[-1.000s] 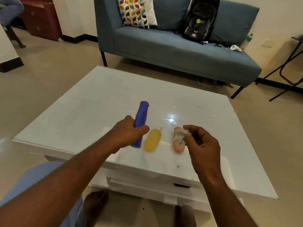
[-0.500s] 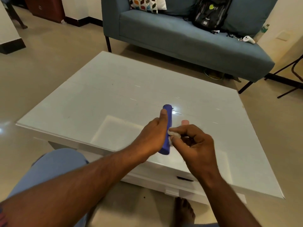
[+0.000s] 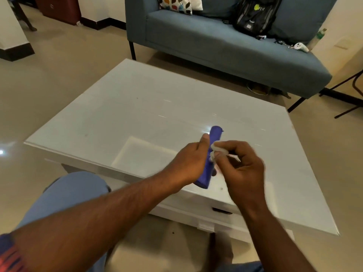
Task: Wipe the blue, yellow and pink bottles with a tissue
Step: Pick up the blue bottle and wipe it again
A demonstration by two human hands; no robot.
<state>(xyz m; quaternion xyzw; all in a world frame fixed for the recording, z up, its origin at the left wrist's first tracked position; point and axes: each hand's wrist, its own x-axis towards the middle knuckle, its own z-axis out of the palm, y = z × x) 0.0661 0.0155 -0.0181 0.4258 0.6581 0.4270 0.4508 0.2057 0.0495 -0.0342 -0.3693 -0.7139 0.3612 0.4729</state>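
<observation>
My left hand (image 3: 191, 163) grips the long blue bottle (image 3: 215, 134) around its lower half and holds it tilted above the near part of the white table (image 3: 137, 107). My right hand (image 3: 242, 167) pinches a crumpled white tissue (image 3: 215, 149) against the right side of the blue bottle, just above the left thumb. The yellow and pink bottles are hidden behind my hands.
A blue sofa (image 3: 216, 48) stands beyond the table with a black backpack (image 3: 255, 14), a patterned cushion (image 3: 176, 3) and a white controller (image 3: 299, 47) on it. Black metal legs (image 3: 351, 99) stand at the right. My knee in blue cloth (image 3: 66, 195) is at the lower left.
My left hand has lifted the blue bottle off the table and brought it toward me. My right hand has moved left with the tissue onto the bottle's side; yellow and pink bottles became hidden.
</observation>
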